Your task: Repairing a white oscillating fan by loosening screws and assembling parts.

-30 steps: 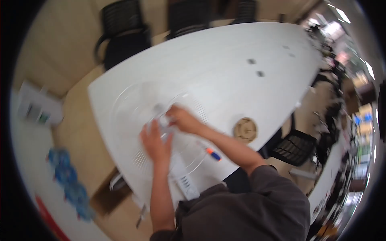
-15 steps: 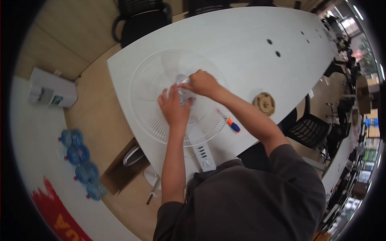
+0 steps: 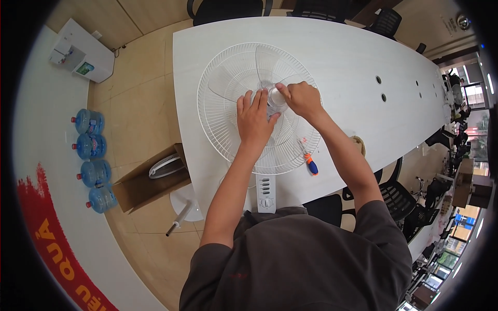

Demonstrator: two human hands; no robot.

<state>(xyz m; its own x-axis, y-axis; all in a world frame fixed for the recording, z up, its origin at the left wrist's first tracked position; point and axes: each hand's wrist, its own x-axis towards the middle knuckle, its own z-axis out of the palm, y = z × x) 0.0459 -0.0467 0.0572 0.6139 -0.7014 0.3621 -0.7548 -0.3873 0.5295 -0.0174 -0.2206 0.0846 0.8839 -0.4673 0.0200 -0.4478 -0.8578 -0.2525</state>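
Note:
A white fan with a round wire guard point(image 3: 218, 147) and clear blades point(image 3: 220, 85) lies on the table. My left hand point(image 3: 252, 122) grips the left side of the blades' centre, fingers stretched over it and thumb apart. On the other side, my right hand point(image 3: 303, 98) is curled, its thumb pressed on the pale round hub point(image 3: 278, 98). Fingers hide part of the hub. The fan's button panel point(image 3: 266, 194) points toward my body. A screwdriver with an orange and blue handle point(image 3: 310, 163) lies by the guard, right of it.
A tan round part point(image 3: 358, 145) is partly behind my right forearm on the white table point(image 3: 347, 52). Left on the floor are an open cardboard box point(image 3: 140, 186), a white base with a pole point(image 3: 181, 215) and several blue water bottles point(image 3: 93, 147). Black chairs point(image 3: 397, 194) surround the table.
The whole view has shifted and turned, so the fan appears farther right and the floor items show more fully. Both hands stay at the fan's hub.

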